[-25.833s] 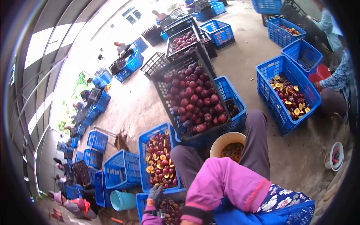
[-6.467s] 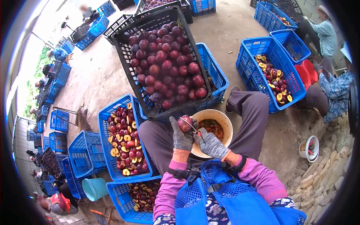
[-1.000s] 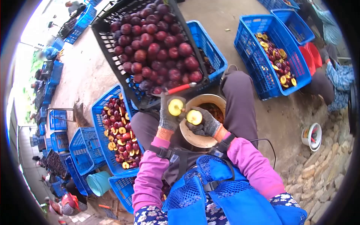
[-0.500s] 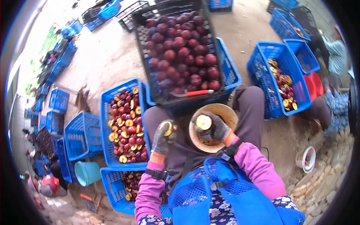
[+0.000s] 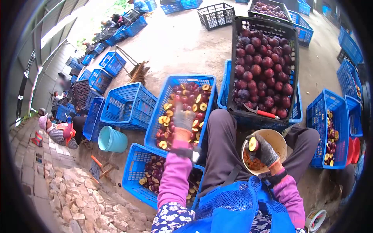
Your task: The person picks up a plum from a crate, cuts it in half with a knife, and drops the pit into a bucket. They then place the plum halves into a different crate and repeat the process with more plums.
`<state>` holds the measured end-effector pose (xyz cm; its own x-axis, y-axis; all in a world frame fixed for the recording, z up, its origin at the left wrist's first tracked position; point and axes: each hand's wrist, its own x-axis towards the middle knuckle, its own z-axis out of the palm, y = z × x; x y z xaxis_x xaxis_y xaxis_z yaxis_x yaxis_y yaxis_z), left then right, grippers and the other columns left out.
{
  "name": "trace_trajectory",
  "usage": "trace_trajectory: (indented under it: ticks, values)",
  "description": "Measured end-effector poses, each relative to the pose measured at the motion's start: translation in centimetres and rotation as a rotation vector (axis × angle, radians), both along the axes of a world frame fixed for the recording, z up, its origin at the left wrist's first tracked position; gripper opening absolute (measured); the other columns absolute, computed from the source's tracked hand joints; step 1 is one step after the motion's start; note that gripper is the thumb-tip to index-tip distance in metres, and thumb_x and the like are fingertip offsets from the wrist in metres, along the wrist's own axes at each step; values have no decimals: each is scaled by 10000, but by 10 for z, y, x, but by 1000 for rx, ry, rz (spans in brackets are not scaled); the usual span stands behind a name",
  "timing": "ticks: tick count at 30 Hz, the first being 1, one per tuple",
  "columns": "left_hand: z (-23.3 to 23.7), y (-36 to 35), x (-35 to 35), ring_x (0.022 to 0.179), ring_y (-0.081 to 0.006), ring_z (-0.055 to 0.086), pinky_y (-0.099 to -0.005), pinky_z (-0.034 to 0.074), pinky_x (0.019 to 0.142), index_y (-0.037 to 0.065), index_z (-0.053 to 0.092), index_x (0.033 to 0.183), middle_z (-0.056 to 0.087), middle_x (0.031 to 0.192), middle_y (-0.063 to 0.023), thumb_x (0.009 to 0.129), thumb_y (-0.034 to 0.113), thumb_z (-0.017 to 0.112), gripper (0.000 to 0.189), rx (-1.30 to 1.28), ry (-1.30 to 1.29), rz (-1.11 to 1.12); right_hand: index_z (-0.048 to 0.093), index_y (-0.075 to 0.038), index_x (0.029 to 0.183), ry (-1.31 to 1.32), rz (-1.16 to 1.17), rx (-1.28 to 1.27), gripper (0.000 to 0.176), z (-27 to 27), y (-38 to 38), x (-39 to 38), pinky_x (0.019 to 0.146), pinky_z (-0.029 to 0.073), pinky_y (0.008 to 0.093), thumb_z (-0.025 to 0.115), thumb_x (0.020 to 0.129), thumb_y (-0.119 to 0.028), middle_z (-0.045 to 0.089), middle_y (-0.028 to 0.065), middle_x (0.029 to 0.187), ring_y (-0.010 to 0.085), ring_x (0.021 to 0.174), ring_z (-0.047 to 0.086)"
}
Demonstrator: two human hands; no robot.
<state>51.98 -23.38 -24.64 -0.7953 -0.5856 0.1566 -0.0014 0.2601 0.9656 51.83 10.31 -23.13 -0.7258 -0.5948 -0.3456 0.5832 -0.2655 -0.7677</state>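
My left hand [image 5: 183, 121], gloved and smeared by motion, is over the blue crate of halved plums [image 5: 160, 134]; its fingers and anything in them are blurred. My right hand [image 5: 265, 150], in a grey glove, holds a halved plum [image 5: 253, 144], its yellow cut face showing, over the left part of a round tub [image 5: 283, 146]. Orange-brown scraps [image 5: 252, 161] lie in the tub between my knees. In front of me, a black crate [image 5: 233, 77] of whole dark plums [image 5: 264, 66] sits on a blue crate. A red-handled knife [image 5: 262, 112] rests at its near end.
A second blue crate of halves [image 5: 134, 171] is at lower left. Beside it are a light-blue bucket [image 5: 112, 139] and stacked blue crates [image 5: 128, 103]. More crates [image 5: 326, 128] are at right. A person in an orange vest [image 5: 64, 134] is at far left. Stones cover the lower left ground.
My left hand has moved from above my lap, where it held a plum half, out to the left over the crate. My right hand still holds its half. The view has swung left.
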Motion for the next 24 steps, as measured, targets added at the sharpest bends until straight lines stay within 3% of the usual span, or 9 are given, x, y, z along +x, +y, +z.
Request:
trace_trajectory:
  ticks: [2, 4, 6, 8, 14, 16, 19, 21, 24]
  values:
    - [-39, 43, 1, 727, -161, 532, -284, 443, 685, 94, 553, 916, 568, 863, -71, 813, 141, 481, 134, 113, -95, -137, 519, -21, 1055, 27, -52, 66, 355, 17, -8, 5, 632, 443, 235, 428, 901, -327, 552, 19, 741, 111, 671, 527]
    - [-31, 100, 27, 752, -185, 528, -276, 449, 691, 128, 552, 973, 558, 865, -37, 805, 324, 559, 259, 1217, 75, -909, 494, 3, 1093, 510, 26, 458, 289, 25, -19, 9, 603, 430, 247, 433, 898, -202, 540, 50, 704, 113, 642, 525]
    - [29, 155, 46, 853, -176, 518, -359, 448, 754, 155, 546, 1027, 518, 982, 0, 854, 414, 483, 318, 1273, -536, -321, 481, -4, 1146, 896, 50, 642, 301, 44, -37, 21, 719, 448, 313, 446, 885, -151, 593, 151, 882, 237, 789, 580]
    - [38, 165, 61, 851, -146, 523, -327, 466, 712, 159, 535, 1047, 550, 975, -26, 855, 394, 498, 306, 1499, -497, -407, 448, 38, 1163, 1071, 74, 639, 346, 25, -43, 30, 775, 447, 371, 481, 846, -97, 574, 238, 971, 353, 904, 566]
    - [-1, 91, 131, 732, -104, 559, -221, 433, 567, 128, 544, 1033, 586, 895, -21, 825, 284, 562, 261, 1277, -391, -347, 530, -3, 1010, 939, 19, 544, 184, 16, -45, 27, 566, 463, 268, 439, 853, -36, 620, 104, 806, 144, 620, 589]
    - [7, 73, 157, 632, -124, 559, -192, 362, 433, 97, 559, 1020, 600, 792, -9, 768, 250, 613, 300, 726, -197, 105, 542, -19, 989, 825, 116, 585, 169, 4, -29, 14, 583, 473, 306, 452, 849, -49, 624, 117, 774, 197, 625, 606]
    - [-5, -30, 209, 556, -124, 554, -231, 433, 431, 103, 560, 858, 581, 693, -34, 780, 188, 599, 122, 905, -422, 288, 552, -36, 938, 1082, 86, 757, 147, -18, 0, -2, 609, 464, 408, 499, 817, -99, 606, 170, 772, 329, 676, 588]
    - [-44, -114, 251, 652, -193, 558, -284, 466, 551, 27, 549, 999, 570, 820, -89, 744, 348, 621, 416, -89, -802, -18, 562, -48, 928, 1132, -49, 867, 152, -31, 12, -19, 621, 451, 436, 524, 807, -132, 594, 179, 732, 357, 680, 576]
    - [-2, -90, 200, 1016, -411, 482, -432, 364, 903, -54, 324, 1240, 497, 1096, -272, 725, 454, 598, 774, -1033, -910, 616, 548, -40, 884, 1232, -422, 1006, 129, -39, 20, -56, 669, 443, 438, 539, 785, -122, 577, 176, 791, 356, 741, 560]
